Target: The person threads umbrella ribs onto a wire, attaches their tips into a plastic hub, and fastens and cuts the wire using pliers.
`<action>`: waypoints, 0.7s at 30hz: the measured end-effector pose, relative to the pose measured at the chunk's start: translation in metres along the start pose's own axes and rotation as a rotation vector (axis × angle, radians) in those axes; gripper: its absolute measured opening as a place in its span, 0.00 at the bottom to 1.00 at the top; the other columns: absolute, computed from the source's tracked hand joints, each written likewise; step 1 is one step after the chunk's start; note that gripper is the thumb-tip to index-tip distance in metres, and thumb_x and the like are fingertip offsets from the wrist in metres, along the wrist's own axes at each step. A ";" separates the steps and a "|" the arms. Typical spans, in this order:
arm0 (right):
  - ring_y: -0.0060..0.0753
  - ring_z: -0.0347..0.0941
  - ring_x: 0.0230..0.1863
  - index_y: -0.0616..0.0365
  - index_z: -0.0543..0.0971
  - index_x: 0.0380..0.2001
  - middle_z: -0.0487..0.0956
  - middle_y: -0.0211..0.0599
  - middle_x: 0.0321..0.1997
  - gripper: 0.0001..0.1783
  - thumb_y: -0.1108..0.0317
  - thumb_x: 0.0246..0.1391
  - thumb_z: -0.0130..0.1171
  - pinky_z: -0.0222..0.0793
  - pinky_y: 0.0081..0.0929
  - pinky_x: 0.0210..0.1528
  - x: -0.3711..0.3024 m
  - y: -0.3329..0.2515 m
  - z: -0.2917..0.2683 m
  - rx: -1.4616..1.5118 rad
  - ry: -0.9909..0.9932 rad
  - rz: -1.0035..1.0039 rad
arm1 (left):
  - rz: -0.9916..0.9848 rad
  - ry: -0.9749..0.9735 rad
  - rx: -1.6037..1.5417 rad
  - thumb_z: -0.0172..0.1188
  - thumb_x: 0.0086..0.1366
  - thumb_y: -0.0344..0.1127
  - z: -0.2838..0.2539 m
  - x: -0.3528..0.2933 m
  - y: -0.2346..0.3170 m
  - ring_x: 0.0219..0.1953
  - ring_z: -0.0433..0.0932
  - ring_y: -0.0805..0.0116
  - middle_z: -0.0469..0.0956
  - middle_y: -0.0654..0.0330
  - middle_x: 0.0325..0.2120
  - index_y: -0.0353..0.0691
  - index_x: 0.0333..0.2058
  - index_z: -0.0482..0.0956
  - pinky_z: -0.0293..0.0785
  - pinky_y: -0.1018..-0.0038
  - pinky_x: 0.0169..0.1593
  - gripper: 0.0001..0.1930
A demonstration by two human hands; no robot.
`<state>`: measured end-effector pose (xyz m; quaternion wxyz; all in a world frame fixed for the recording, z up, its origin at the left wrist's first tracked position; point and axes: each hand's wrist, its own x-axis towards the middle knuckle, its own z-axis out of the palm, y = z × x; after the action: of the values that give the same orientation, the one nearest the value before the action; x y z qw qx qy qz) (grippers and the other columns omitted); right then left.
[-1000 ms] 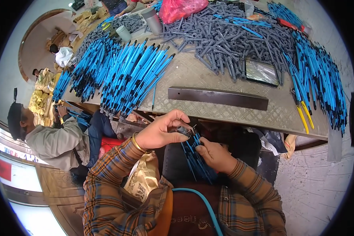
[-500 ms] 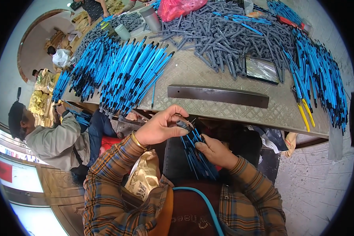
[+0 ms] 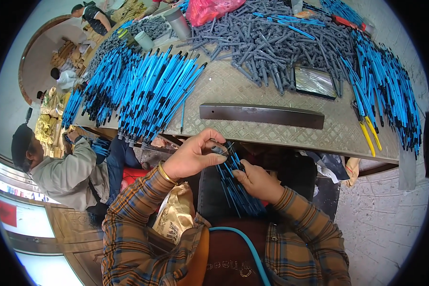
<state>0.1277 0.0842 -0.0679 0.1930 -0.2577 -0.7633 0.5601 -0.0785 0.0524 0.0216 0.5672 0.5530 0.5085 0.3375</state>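
My left hand (image 3: 190,156) is raised in front of the table's edge. Its thumb and index finger close around a small grey piece (image 3: 218,150), perhaps one of the grey plastic fittings, beside the black tips of the rods. Thin blue rods with black ends (image 3: 236,190) form a loose bundle over my lap. My right hand (image 3: 258,182) grips that bundle, thumb on top; its other fingers are mostly hidden. Where the grey piece meets the rod tips is too small to make out.
On the table lie a dark metal bar (image 3: 262,116), a heap of grey plastic fittings (image 3: 267,47), piles of blue rods (image 3: 159,90), yellow-handled pliers (image 3: 368,136) and a dark flat box (image 3: 314,82). A co-worker (image 3: 71,167) sits at the left. A paper sack (image 3: 176,212) stands by my left arm.
The grey piece now shows more clearly between my left fingers at the rod tips. My right hand has shifted slightly left. Another person at the far left back leans further into view.
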 end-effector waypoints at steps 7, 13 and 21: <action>0.50 0.69 0.24 0.59 0.66 0.35 0.70 0.45 0.21 0.19 0.52 0.61 0.41 0.64 0.37 0.29 -0.009 -0.010 -0.005 -0.103 0.003 -0.042 | -0.010 -0.015 -0.035 0.57 0.57 0.22 0.001 -0.001 0.002 0.43 0.70 0.79 0.72 0.62 0.39 0.36 0.45 0.64 0.67 0.81 0.46 0.18; 0.53 0.71 0.28 0.62 0.67 0.36 0.71 0.52 0.23 0.21 0.52 0.61 0.41 0.66 0.40 0.31 -0.001 -0.002 -0.020 -0.004 -0.227 -0.070 | 0.020 -0.079 -0.003 0.57 0.56 0.21 0.003 -0.002 0.003 0.45 0.70 0.77 0.72 0.61 0.41 0.36 0.46 0.63 0.67 0.80 0.47 0.19; 0.31 0.66 0.24 0.60 0.68 0.37 0.69 0.38 0.21 0.21 0.49 0.60 0.42 0.64 0.31 0.30 -0.005 -0.003 -0.017 0.026 -0.239 -0.021 | 0.050 -0.068 -0.044 0.56 0.56 0.21 0.006 -0.002 -0.002 0.48 0.70 0.73 0.72 0.59 0.42 0.35 0.46 0.63 0.67 0.78 0.49 0.19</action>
<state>0.1408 0.0932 -0.0602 0.1099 -0.1785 -0.7763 0.5945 -0.0734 0.0487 0.0195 0.5877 0.5639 0.4675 0.3437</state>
